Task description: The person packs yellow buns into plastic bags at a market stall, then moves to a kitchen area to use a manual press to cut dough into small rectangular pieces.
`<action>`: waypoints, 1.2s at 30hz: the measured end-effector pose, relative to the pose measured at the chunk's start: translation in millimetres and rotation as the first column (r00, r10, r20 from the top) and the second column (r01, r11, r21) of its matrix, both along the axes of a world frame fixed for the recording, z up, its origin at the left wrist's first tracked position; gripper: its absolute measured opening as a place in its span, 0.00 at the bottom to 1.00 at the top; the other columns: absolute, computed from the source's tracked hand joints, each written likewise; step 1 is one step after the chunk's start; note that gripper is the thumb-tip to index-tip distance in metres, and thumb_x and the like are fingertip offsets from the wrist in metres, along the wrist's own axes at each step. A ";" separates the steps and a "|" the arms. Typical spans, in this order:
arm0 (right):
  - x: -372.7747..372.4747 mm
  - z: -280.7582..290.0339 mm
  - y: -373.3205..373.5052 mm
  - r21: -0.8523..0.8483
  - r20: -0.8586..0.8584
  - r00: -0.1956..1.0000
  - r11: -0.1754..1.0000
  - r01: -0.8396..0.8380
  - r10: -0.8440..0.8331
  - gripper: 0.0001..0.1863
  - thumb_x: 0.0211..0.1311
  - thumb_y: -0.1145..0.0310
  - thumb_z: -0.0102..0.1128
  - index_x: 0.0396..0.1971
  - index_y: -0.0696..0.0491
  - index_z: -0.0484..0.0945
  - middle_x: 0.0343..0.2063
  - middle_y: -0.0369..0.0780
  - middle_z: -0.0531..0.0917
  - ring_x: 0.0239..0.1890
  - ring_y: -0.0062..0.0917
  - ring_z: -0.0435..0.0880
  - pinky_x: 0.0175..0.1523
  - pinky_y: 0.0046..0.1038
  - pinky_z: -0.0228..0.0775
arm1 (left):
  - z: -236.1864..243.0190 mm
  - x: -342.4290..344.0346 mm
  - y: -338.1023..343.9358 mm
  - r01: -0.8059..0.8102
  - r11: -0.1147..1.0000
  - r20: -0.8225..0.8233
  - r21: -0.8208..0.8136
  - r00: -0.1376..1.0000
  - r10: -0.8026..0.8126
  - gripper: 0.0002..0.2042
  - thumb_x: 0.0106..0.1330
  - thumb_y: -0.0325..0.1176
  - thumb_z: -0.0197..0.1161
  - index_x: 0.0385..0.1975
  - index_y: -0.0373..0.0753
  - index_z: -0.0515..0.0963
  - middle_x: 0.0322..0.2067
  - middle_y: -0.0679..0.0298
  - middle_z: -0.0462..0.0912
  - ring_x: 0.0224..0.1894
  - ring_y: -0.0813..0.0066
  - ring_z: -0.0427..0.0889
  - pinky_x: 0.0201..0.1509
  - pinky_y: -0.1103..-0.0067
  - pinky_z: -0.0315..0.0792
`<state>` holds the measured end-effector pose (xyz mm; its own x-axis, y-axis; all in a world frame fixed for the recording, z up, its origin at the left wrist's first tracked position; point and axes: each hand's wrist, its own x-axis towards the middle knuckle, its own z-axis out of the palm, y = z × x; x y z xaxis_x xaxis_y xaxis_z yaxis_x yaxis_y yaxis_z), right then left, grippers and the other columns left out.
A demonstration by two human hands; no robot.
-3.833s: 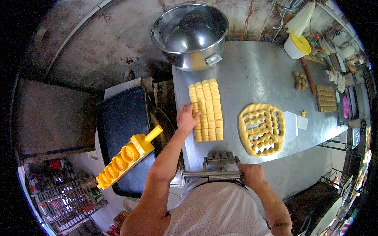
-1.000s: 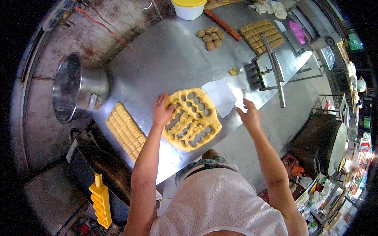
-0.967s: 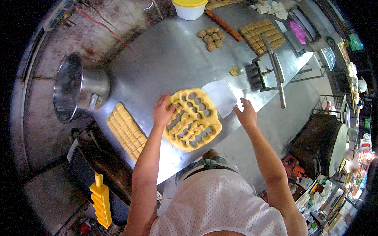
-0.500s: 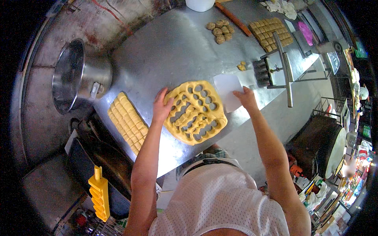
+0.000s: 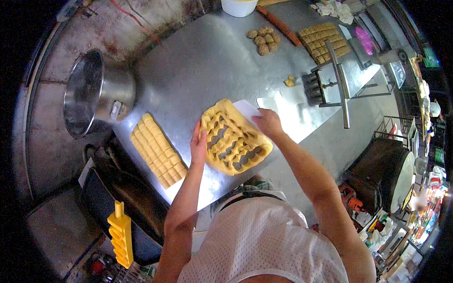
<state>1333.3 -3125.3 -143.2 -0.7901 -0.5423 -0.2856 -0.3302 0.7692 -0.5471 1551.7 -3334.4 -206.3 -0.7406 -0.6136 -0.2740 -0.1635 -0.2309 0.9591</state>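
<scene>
A yellow dough sheet (image 5: 241,140) with rows of cut-out holes lies on the steel table (image 5: 179,70) in front of me. My right hand (image 5: 269,123) grips a flat white dough scraper (image 5: 245,109) against the sheet's far right edge, where the dough is bunched and folded inward. At its left edge, my left hand (image 5: 198,142) rests with fingers stretched along the dough, gripping nothing. Left of that hand sits a block of small yellow dough pieces (image 5: 158,150) in close rows.
A steel pot (image 5: 115,89) lies tilted at left. Far back are brown balls (image 5: 264,38), a rolling pin (image 5: 279,26), scored brown blocks (image 5: 323,41) and a white tub (image 5: 239,7). A metal frame tool (image 5: 337,82) overhangs the right edge, near dough scraps (image 5: 289,81).
My right hand has moved left with the scraper, pushing the dough's right side inward; the holes there have closed up. My left hand has shifted slightly right and down along the edge.
</scene>
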 end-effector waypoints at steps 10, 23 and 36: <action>111.2 51.4 -0.1 -0.085 -0.341 0.864 0.903 -0.420 0.370 0.15 0.56 0.71 0.61 0.45 0.48 0.76 0.33 0.40 0.84 0.29 0.39 0.86 0.35 0.40 0.80 | 33.7 -23.0 23.3 -0.168 0.986 -0.016 0.017 0.986 0.168 0.26 0.78 0.33 0.51 0.73 0.30 0.58 0.74 0.53 0.59 0.76 0.65 0.56 0.77 0.71 0.53; 124.0 24.7 169.3 0.223 0.555 0.478 0.675 0.703 -0.681 0.14 0.61 0.68 0.68 0.41 0.62 0.84 0.33 0.43 0.88 0.34 0.28 0.86 0.39 0.33 0.78 | 18.9 -62.6 -28.7 0.456 0.689 0.285 -0.564 0.890 -0.356 0.26 0.60 0.33 0.70 0.61 0.44 0.76 0.66 0.58 0.73 0.72 0.55 0.65 0.74 0.66 0.61; 127.2 -22.9 -39.6 -0.089 0.290 0.948 0.982 0.167 -0.135 0.19 0.66 0.62 0.55 0.27 0.65 0.84 0.25 0.56 0.85 0.29 0.44 0.89 0.37 0.41 0.80 | 36.1 -33.1 -8.5 0.452 0.705 0.203 -0.547 0.888 -0.412 0.31 0.64 0.40 0.69 0.66 0.38 0.70 0.66 0.54 0.71 0.69 0.51 0.67 0.74 0.63 0.59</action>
<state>1460.5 -3164.9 -166.1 -0.7617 -0.4634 -0.4529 -0.0351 0.7275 -0.6853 1518.6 -3342.9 -170.2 -0.9575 -0.2860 -0.0378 -0.1714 0.4584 0.8720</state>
